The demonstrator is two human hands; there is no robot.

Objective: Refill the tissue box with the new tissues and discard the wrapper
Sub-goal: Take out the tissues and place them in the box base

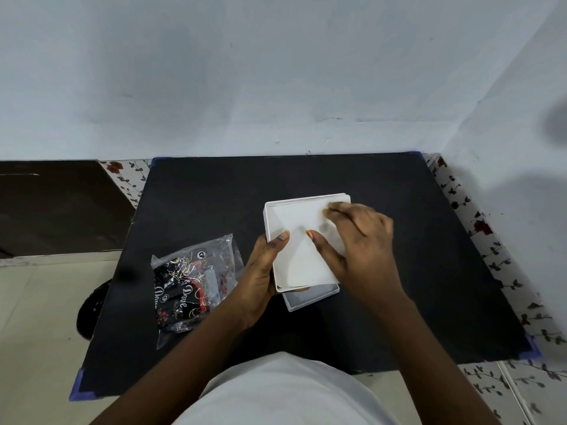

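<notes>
A white tissue box [310, 299] sits in the middle of the black mat [399, 271]. A stack of white tissues [299, 240] lies in or on its open top, slightly askew. My left hand [260, 271] grips the box's left side, thumb on the tissues. Flat on the tissues rests my right hand [359, 243], its fingers spread and blurred near the far right corner. The crumpled clear wrapper [193, 283], printed in black and red, lies on the mat left of the box.
The mat covers a small table against a pale blue wall [276, 72]. A floral-patterned surface [491, 256] shows along the right and far left edges. A dark object [92, 308] lies on the floor at the left.
</notes>
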